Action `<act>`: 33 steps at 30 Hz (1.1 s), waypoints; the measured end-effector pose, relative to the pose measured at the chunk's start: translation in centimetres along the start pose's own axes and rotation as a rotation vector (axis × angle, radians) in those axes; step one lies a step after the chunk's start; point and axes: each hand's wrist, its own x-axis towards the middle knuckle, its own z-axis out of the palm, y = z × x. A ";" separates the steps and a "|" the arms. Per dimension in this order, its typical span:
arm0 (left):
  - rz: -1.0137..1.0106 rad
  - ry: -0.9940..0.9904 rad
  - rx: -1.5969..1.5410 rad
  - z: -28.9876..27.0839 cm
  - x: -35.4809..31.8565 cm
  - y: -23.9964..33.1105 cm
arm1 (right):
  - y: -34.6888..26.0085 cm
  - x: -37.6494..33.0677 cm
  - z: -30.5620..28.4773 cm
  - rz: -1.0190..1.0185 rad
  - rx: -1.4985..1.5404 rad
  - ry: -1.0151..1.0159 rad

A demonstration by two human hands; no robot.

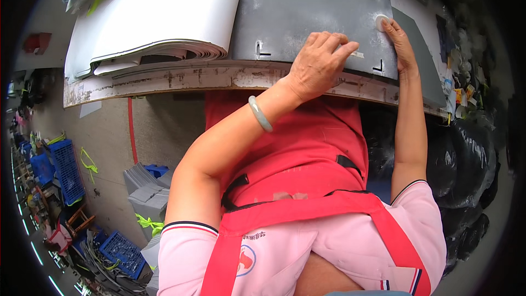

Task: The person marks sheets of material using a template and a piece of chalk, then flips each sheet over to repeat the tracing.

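Observation:
A grey board (pixel 307 11) with whitish smudges, pale patches and black corner marks lies on the workbench in front of me. At its right edge, my right hand (pixel 402 44) pinches a small round white disc (pixel 381 22) between thumb and fingers. My left hand (pixel 320 63) is over the board's near edge, back upward, fingers curled; whatever may be in them is hidden beneath. Beside its fingertips is a pale patch (pixel 357 54) on the board. Left of the board, a thick stack of white sheets (pixel 164 11) curls over in a fold.
The worn bench edge (pixel 192 79) runs across before my waist. Another grey sheet (pixel 419 49) sticks out at the right. Black plastic bags (pixel 460 159) bulge below right. Stacked grey pieces (pixel 148 192) and blue crates (pixel 67 171) stand on the floor at left.

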 end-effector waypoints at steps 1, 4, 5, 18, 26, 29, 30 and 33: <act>0.050 0.001 -0.070 -0.1 -0.3 1.8 | 0.2 0.4 -0.8 -0.033 0.126 -0.014; 0.048 -0.315 -0.085 -1.6 -1.3 3.7 | -0.3 1.2 -0.2 -0.082 0.307 0.047; 0.017 -0.348 0.012 -2.4 -1.1 2.9 | -0.1 1.9 -0.5 -0.108 0.341 0.047; -0.129 -0.649 0.074 -7.6 0.3 -3.2 | 2.7 4.1 -3.8 -0.118 0.314 0.053; -0.009 -0.658 0.243 -5.0 0.8 -1.5 | 2.5 3.7 -3.4 -0.157 0.331 0.019; 0.097 -0.657 0.192 -1.2 2.7 0.0 | 1.8 3.4 -3.8 -0.164 0.354 0.060; 0.125 -0.681 0.183 0.3 3.5 0.8 | 1.4 3.2 -3.7 -0.164 0.371 0.083; 0.202 -0.661 0.130 5.5 6.0 3.3 | -0.2 1.8 -3.4 -0.197 0.467 0.061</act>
